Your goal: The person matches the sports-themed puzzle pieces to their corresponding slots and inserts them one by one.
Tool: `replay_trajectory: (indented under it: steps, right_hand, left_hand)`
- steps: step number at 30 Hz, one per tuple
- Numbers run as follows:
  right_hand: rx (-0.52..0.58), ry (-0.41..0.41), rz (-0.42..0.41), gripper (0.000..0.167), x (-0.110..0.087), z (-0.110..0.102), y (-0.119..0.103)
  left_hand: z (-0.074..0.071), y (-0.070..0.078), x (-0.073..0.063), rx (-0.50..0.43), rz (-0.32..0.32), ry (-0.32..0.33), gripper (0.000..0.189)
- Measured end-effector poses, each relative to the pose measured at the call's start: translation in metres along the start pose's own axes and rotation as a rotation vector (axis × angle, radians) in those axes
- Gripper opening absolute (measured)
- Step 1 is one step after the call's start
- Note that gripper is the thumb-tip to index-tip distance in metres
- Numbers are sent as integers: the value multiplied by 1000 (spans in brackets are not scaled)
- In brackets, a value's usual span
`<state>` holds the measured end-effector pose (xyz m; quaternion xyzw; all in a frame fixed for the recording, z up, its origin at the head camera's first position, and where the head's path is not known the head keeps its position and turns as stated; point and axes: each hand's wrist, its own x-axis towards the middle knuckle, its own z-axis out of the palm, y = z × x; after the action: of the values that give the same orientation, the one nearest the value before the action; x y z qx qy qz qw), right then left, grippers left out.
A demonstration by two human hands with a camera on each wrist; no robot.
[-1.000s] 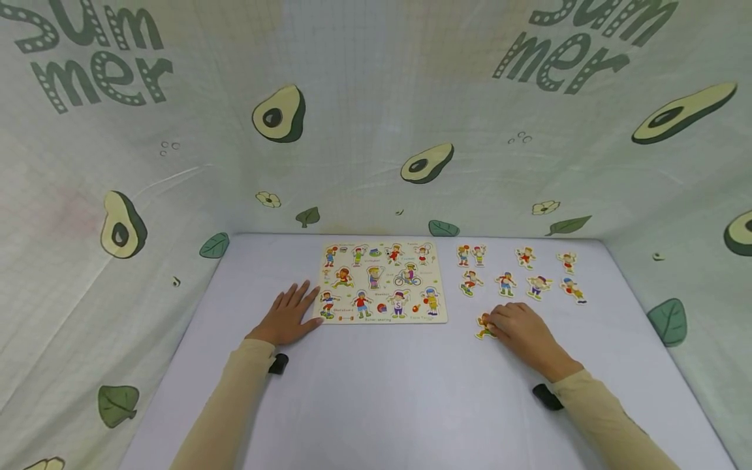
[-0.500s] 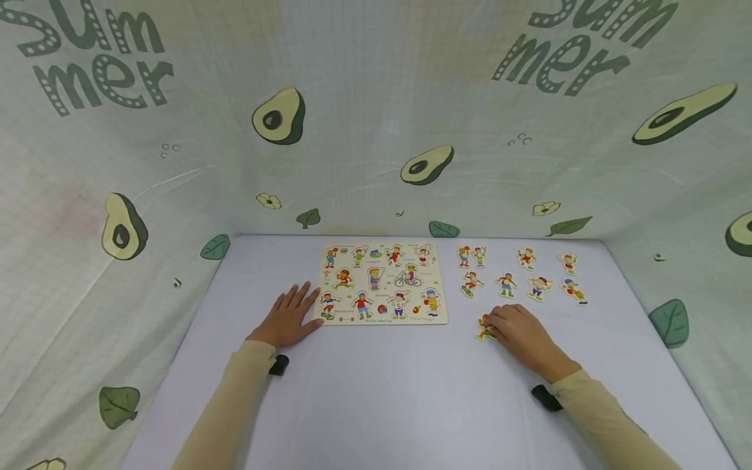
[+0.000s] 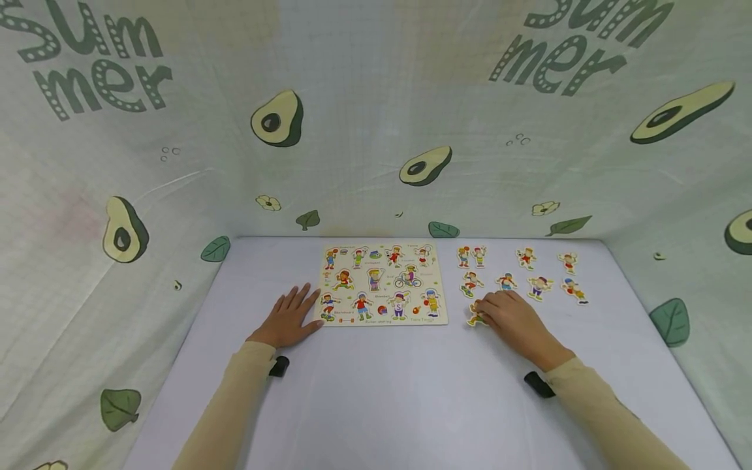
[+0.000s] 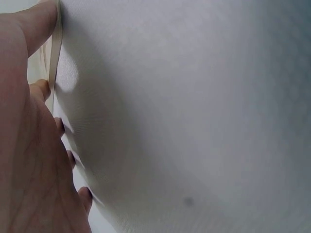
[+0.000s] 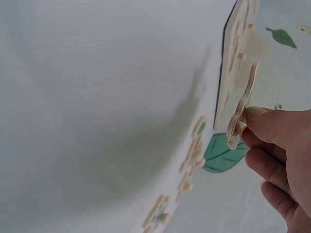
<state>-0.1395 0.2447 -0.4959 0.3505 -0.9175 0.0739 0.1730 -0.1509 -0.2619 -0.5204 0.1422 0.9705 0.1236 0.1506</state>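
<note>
My right hand pinches a wooden puzzle piece shaped like a running child, right of the pegged puzzle board. In the right wrist view the thumb and fingertips hold this piece by its small peg, lifted off the tabletop. My left hand lies with fingers spread at the board's left edge. Its thumb and index finger touch that edge in the left wrist view. Printed children at sport cover the board.
Several loose figure pieces, among them a skateboarder, a purple-capped child and a footballer, lie in two rows right of the board. My right hand partly covers a roller skater. A avocado-printed cloth stands behind the white table.
My right hand has shifted slightly left and away from me, taking the running-child puzzle piece up off the table. My left hand stays in place by the board.
</note>
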Motion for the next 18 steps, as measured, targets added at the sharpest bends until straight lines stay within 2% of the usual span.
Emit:
replay_trajectory:
  steps: [18]
  right_hand:
    - [28, 88, -103, 23, 49, 4, -22]
  left_hand:
    - [1, -1, -2, -13, 18, 16, 84]
